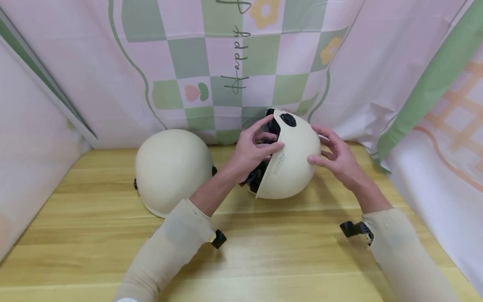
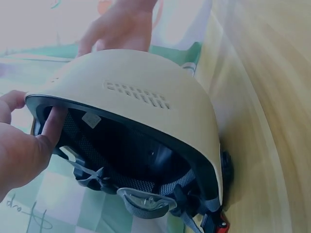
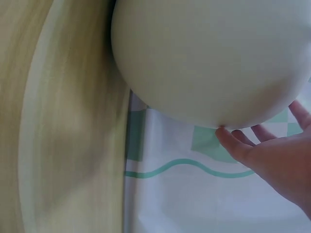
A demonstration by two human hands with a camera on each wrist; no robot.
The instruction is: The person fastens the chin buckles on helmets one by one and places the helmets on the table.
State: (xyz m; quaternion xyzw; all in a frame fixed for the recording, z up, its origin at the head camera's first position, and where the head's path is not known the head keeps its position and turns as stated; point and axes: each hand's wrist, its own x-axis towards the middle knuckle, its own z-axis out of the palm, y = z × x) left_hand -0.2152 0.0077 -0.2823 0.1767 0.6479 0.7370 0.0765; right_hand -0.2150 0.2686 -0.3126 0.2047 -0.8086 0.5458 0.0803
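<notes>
Rim (image 2: 141, 127) of a cream helmet (image 1: 292, 163) is pinched in a person's L grip (image 1: 252, 147), thumb on the outer shell, other digits reaching inside the edge. R grip (image 1: 336, 153), digits spread, has its tips on the rounded crown, opp. the opening. Helmet is just R of ctr., at the far part of the wooden desk (image 1: 286, 251), tipped sideways w/ opening facing L; can't tell if it's touching the wood. Vent slots (image 1: 280, 163) mark the side nearer the person; a black oval fitting (image 1: 288, 120) sits nearer the backdrop. Interior, per L wrist view: dark lining, a small pale tag (image 2: 91, 120), black straps, a grey pad (image 2: 146, 201) & a buckle (image 2: 222, 225) w/ red part. Second helmet (image 1: 173, 167), also cream, is on the desk at L, crown up, apart from the first, w/ small black fittings at its edges. Beige sleeves (image 1: 403, 247) cover both forearms, each w/ a black device (image 1: 219, 239) by the cuff. Behind hangs a cloth backdrop (image 1: 224, 54), pink w/ green checks, yellow flowers & "Happy" lettered sideways; a green strip (image 1: 426, 88) runs down at far R.
</notes>
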